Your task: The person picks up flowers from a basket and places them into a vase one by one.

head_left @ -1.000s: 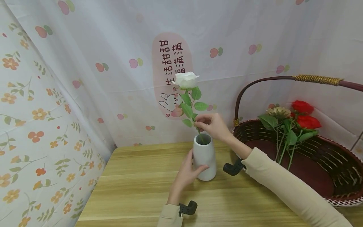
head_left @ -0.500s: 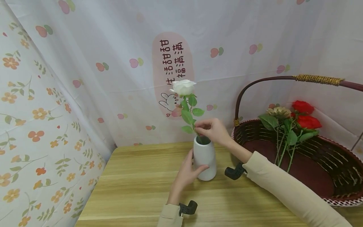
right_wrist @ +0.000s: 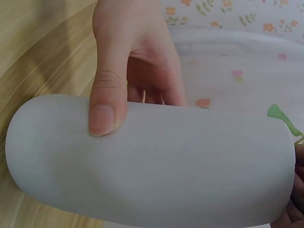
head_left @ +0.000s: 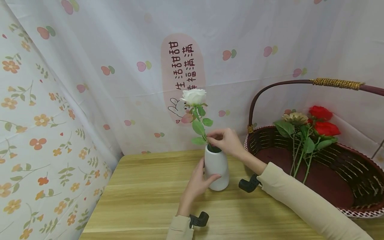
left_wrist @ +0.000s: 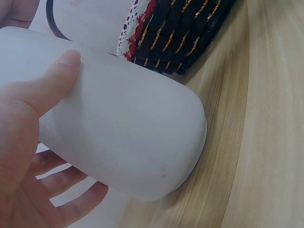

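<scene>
A white rose (head_left: 194, 97) with green leaves stands nearly upright over a white vase (head_left: 216, 170), its lower stem inside the mouth. My right hand (head_left: 226, 141) pinches the stem just above the rim. My left hand (head_left: 198, 185) grips the vase from the left, thumb across the front, as the left wrist view also shows on the pale vase wall (left_wrist: 128, 123). In the right wrist view, a green leaf (right_wrist: 280, 116) shows beside the vase's mouth, and the right fingers are mostly cut off at the edge. The stem's lower end is hidden in the vase.
A dark wicker basket (head_left: 324, 173) with a tall arched handle stands at the right. Inside lean red roses (head_left: 326, 128) and a beige flower (head_left: 295, 118). The vase stands on a wooden table (head_left: 144, 196); a patterned curtain (head_left: 135, 40) hangs behind it.
The white rose has sunk lower into the vase, with my right hand moving down along with it. My left hand and the vase have stayed in place.
</scene>
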`<state>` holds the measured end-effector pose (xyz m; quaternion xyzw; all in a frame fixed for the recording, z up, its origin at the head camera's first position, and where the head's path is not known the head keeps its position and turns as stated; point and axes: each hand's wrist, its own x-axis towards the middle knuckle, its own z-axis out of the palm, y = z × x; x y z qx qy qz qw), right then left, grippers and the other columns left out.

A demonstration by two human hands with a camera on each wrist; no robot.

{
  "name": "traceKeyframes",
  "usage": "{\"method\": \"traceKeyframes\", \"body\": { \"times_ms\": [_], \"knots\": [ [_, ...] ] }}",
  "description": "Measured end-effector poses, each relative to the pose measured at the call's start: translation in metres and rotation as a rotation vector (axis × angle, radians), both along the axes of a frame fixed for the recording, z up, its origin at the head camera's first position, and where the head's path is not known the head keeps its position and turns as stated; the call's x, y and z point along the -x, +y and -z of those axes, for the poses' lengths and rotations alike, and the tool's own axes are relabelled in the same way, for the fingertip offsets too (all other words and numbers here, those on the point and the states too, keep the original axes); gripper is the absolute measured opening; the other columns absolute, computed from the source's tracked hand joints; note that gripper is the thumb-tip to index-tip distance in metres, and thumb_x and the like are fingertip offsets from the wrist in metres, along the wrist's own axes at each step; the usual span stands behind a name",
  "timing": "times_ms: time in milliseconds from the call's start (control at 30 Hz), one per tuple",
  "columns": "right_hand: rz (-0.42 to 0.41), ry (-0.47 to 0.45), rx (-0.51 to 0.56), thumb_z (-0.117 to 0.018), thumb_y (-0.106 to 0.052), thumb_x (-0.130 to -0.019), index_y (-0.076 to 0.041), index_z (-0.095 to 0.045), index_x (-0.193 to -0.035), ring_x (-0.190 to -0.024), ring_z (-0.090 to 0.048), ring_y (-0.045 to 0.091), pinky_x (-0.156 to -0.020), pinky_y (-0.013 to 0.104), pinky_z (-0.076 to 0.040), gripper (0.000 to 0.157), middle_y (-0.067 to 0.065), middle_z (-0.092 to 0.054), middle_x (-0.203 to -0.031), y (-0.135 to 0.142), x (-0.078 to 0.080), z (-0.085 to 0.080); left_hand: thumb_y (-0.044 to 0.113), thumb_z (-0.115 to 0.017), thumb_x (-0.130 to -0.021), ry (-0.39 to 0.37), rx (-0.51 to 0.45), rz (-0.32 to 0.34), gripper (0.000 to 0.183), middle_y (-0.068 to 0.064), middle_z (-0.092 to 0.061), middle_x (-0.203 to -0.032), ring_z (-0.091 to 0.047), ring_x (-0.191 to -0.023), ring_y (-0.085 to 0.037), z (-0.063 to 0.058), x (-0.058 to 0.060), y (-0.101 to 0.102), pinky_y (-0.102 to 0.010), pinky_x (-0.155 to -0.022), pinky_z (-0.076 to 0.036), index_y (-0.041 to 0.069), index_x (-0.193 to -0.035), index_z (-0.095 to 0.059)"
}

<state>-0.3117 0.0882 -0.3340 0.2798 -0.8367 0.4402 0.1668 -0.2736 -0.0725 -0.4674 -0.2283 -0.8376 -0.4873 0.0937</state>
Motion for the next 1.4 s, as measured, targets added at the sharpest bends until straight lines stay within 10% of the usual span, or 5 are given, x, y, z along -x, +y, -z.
{"method": "traceKeyframes", "body": {
  "times_ms": [1400],
  "knots": [
    [0.061, -0.028, -0.204, -0.068, -0.011, -0.081, -0.009, -0.072, -0.084, -0.064, -0.063, 0.007, -0.059, 0.026, -0.052, 0.005, -0.001, -0.068, -0.076, -0.0015, -0.0081, -0.0065, 0.05, -0.065, -0.078, -0.01, -0.011, 0.014, 0.08, 0.008, -0.04, -0.133, -0.042, -0.119, -0.009, -0.0022, -0.0015, -0.0013, -0.038, -0.091, -0.043, 0.031, -0.142, -0.021]
  ]
}}
